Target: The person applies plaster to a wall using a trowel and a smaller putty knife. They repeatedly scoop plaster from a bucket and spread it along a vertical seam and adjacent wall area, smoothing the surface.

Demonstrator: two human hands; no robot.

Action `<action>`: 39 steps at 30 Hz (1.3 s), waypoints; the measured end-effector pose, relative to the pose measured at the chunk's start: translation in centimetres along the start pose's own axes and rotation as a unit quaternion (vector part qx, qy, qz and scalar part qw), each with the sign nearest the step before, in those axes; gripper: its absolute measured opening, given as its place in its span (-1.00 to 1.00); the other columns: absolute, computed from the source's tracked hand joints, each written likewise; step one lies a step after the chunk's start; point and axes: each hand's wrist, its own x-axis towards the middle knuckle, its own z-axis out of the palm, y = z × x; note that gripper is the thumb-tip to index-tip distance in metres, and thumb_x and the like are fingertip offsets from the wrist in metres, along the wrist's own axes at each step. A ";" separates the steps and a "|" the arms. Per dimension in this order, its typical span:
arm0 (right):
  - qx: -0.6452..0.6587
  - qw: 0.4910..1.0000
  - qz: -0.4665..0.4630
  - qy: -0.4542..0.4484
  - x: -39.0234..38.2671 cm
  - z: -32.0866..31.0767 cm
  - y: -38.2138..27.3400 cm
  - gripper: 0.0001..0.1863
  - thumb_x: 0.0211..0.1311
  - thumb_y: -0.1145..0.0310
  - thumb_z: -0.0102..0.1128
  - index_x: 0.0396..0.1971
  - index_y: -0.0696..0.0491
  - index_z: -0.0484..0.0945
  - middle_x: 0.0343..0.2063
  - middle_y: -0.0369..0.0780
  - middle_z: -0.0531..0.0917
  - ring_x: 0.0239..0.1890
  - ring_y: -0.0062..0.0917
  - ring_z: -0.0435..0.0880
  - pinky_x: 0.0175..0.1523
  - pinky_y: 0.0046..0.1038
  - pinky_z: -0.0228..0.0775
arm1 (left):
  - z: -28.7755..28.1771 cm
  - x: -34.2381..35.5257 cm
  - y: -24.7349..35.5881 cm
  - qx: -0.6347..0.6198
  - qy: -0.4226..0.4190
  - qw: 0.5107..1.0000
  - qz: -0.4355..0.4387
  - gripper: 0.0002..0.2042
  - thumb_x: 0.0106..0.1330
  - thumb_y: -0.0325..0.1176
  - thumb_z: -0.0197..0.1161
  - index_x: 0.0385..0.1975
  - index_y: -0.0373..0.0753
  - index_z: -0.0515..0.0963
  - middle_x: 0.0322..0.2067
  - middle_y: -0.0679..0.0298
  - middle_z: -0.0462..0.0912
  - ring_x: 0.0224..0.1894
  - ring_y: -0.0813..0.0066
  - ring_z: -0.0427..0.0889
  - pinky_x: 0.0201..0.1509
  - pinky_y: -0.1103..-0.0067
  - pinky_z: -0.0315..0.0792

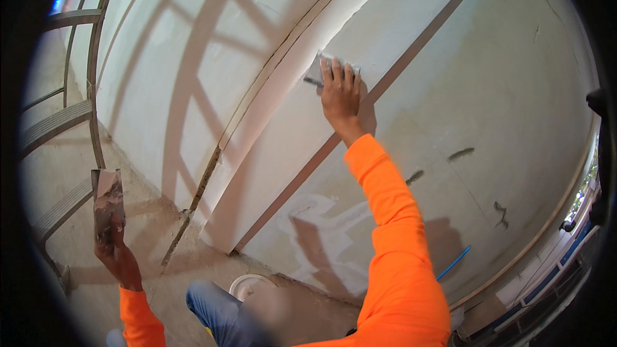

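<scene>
My right hand [342, 101] is raised at the upper middle and closed on a wide-bladed putty knife [314, 72], its fingers laid along the blade. The blade lies against a smooth white strip of wall [289, 106], with some white paste along its upper edge. At the lower left my left hand [117, 258] grips a flat, rectangular blade [101, 194] held upright, with pale putty [110, 187] smeared over its face. Its handle is hidden in my hand. Both of my arms wear orange sleeves.
A metal ladder [61, 115] stands at the far left. A brown stripe [411, 51] runs along the wall, which has dark gouges [460, 153] on the right. A white bucket [252, 281] sits beside my knee. A blue tube [454, 263] sticks out of the wall.
</scene>
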 end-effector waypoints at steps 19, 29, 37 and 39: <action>-0.050 0.998 0.013 -0.047 2.7 -4.0 1.4 -0.44 0.50 0.33 0.08 0.47 -0.13 0.39 0.38 -0.17 0.44 0.38 -0.23 0.40 0.42 0.14 0.22 | 0.6 -0.4 -0.2 0.007 0.011 1.000 0.026 -0.74 0.53 -0.47 0.31 0.13 -0.41 0.66 -0.04 0.27 0.77 0.01 0.59 0.66 0.14 0.60 0.51; -0.004 0.994 0.092 -0.063 8.5 1.1 5.1 -0.46 0.51 0.29 0.10 0.44 -0.10 0.38 0.36 -0.17 0.45 0.39 -0.17 0.41 0.47 0.13 0.20 | 0.2 -0.2 -0.7 0.030 0.014 0.999 0.011 -0.75 0.52 -0.43 0.34 0.09 -0.38 0.68 -0.06 0.30 0.77 -0.04 0.62 0.66 0.10 0.61 0.48; 0.006 0.996 0.004 -0.087 0.2 -1.0 -3.0 -0.25 0.27 0.20 0.44 0.46 -0.11 0.40 0.35 -0.22 0.46 0.34 -0.23 0.42 0.42 0.03 0.26 | 0.3 -0.2 -0.3 0.029 0.000 0.999 0.015 -0.76 0.54 -0.41 0.32 0.09 -0.38 0.68 -0.06 0.28 0.77 -0.03 0.59 0.67 0.13 0.62 0.50; 0.016 0.998 -0.025 -0.059 -2.2 -0.6 -3.9 -0.22 0.23 0.19 0.48 0.46 -0.11 0.40 0.35 -0.22 0.46 0.34 -0.24 0.42 0.42 0.03 0.26 | 0.2 -0.2 0.0 0.024 0.004 1.000 0.005 -0.75 0.54 -0.42 0.31 0.11 -0.38 0.68 -0.04 0.27 0.77 -0.01 0.58 0.68 0.14 0.60 0.51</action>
